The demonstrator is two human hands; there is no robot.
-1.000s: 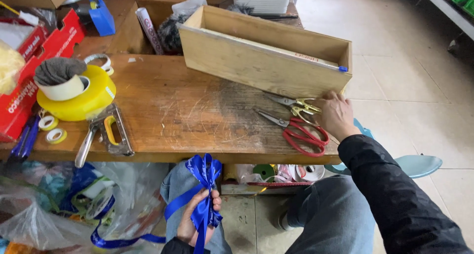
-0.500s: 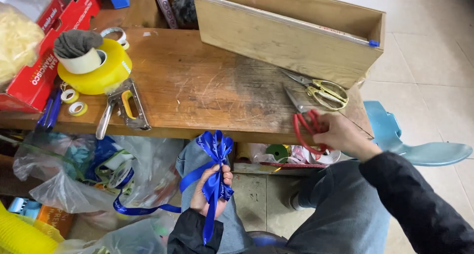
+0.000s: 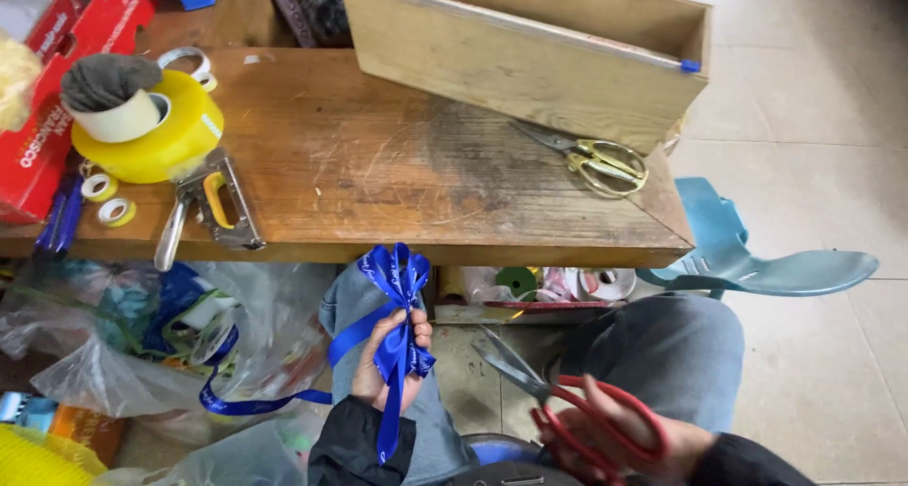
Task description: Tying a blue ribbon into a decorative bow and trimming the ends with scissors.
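My left hand (image 3: pixel 380 372) grips a blue ribbon bow (image 3: pixel 397 287) by its gathered middle, loops up, over my knee below the table edge. A long blue ribbon tail (image 3: pixel 255 403) trails left toward the bags. My right hand (image 3: pixel 632 441) holds red-handled scissors (image 3: pixel 558 406) low at the bottom, blades parted and pointing up-left toward the bow, a short gap away from it. Gold-handled scissors (image 3: pixel 596 160) lie on the wooden table (image 3: pixel 378 183) beside a wooden box (image 3: pixel 530 56).
On the table's left stand a yellow tape roll (image 3: pixel 156 141) with a smaller roll and grey cloth on it, a staple gun (image 3: pixel 203 216), small tape rolls (image 3: pixel 106 200) and a red carton (image 3: pixel 43 117). Plastic bags (image 3: pixel 123 344) lie below left. A blue stool (image 3: pixel 747 259) is at the right.
My right hand picked the red scissors off the table and brought them down to my lap, blades now parted toward the bow. The left hand kept its hold on the bow.
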